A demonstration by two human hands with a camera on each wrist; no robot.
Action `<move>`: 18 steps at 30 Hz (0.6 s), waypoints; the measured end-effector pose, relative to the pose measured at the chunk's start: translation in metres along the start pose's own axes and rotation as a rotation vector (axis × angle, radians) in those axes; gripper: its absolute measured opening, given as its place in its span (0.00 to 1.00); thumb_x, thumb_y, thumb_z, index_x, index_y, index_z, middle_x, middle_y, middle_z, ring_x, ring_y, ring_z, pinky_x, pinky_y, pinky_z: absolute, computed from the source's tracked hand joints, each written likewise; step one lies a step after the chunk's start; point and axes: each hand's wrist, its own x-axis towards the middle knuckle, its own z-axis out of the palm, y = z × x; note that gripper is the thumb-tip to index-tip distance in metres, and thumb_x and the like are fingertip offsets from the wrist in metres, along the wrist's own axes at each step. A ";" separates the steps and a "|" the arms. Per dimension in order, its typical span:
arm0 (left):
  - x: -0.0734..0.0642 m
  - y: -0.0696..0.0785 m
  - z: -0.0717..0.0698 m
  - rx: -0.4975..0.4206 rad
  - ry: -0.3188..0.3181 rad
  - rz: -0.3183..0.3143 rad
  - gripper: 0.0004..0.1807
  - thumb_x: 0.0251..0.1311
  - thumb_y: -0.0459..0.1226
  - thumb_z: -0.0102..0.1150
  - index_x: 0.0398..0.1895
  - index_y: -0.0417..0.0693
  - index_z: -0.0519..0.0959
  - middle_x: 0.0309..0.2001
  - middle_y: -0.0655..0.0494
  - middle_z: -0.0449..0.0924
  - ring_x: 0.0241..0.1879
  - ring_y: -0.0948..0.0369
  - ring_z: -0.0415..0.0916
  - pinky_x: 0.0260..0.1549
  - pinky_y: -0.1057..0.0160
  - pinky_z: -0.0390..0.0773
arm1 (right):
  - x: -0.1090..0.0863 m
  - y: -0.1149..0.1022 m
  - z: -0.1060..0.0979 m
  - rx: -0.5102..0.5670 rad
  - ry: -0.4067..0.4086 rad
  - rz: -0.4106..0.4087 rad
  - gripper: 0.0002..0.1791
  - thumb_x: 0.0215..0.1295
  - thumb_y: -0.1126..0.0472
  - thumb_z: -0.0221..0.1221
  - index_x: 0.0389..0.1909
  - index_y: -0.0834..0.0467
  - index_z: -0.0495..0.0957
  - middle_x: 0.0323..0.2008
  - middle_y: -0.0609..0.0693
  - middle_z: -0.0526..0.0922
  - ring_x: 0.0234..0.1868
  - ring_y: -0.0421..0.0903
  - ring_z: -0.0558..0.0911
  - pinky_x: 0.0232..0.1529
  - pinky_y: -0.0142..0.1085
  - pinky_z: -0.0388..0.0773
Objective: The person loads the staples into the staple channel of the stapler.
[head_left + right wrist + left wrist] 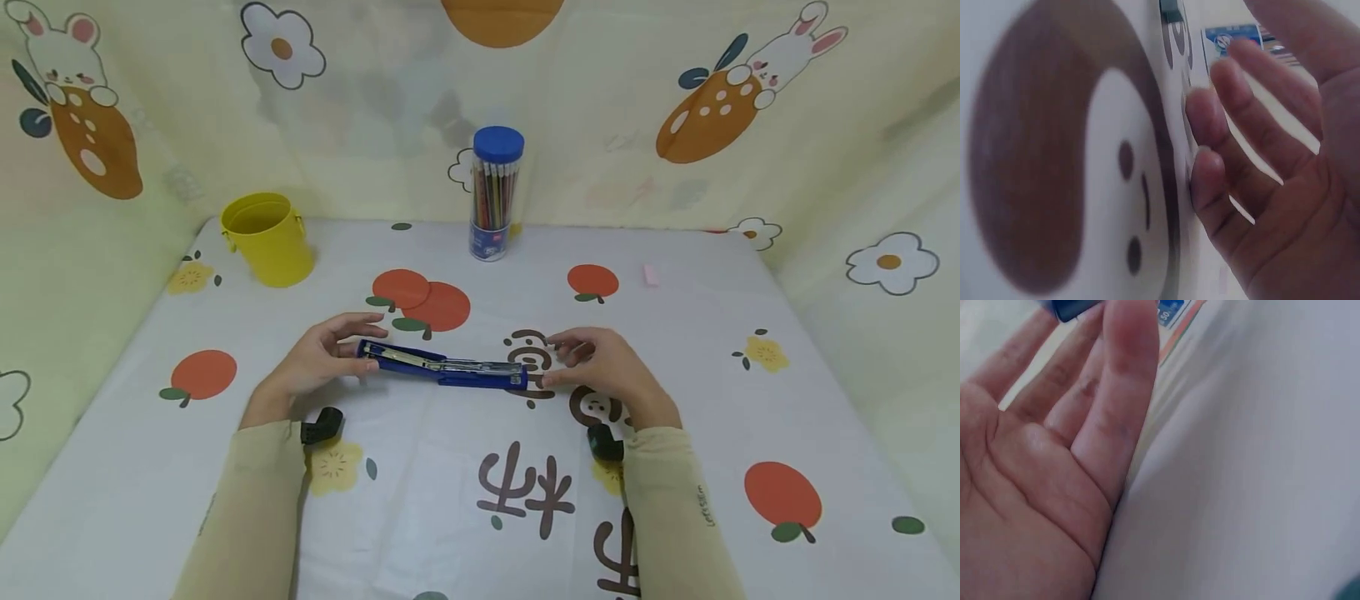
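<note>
A blue stapler [444,367], folded open into a long shape with its metal rail showing, lies crosswise between the two hands. At its left end, my left hand [324,354] pinches it, thumb in front and fingers behind. Only the stapler's dark blue tip [1075,307] shows in the left wrist view, at the top edge beside the fingers of the left hand [1054,462]. Just beyond the other end is my right hand [603,362], thumb tip close to the stapler. The right wrist view has that right hand [1272,156] with loosely bent fingers and nothing between them.
Behind the stapler stands a clear jar of pencils [495,196] with a blue lid. A yellow bucket [268,242] is at the back left, and a small pink block [650,276] lies at the back right. Printed cloth covers the table [420,517] and hangs as walls around it.
</note>
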 end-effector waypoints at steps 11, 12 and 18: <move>-0.001 -0.002 0.000 0.000 0.015 -0.038 0.40 0.50 0.27 0.76 0.68 0.38 0.70 0.62 0.42 0.74 0.54 0.50 0.78 0.53 0.62 0.78 | 0.004 0.005 -0.008 -0.011 -0.109 -0.063 0.20 0.47 0.54 0.80 0.43 0.53 0.90 0.41 0.47 0.86 0.42 0.48 0.79 0.45 0.41 0.75; -0.001 -0.002 0.000 -0.001 0.018 -0.048 0.39 0.50 0.28 0.77 0.67 0.38 0.71 0.62 0.42 0.74 0.54 0.50 0.78 0.53 0.62 0.79 | 0.005 0.005 -0.008 -0.013 -0.117 -0.070 0.19 0.47 0.55 0.80 0.42 0.53 0.90 0.41 0.47 0.86 0.43 0.48 0.79 0.45 0.42 0.75; -0.001 -0.004 -0.001 -0.013 0.029 -0.076 0.33 0.51 0.28 0.76 0.62 0.36 0.75 0.60 0.43 0.77 0.52 0.51 0.80 0.51 0.61 0.80 | 0.007 0.008 -0.005 -0.047 -0.123 -0.094 0.15 0.49 0.56 0.79 0.40 0.52 0.91 0.38 0.45 0.86 0.43 0.47 0.80 0.45 0.41 0.77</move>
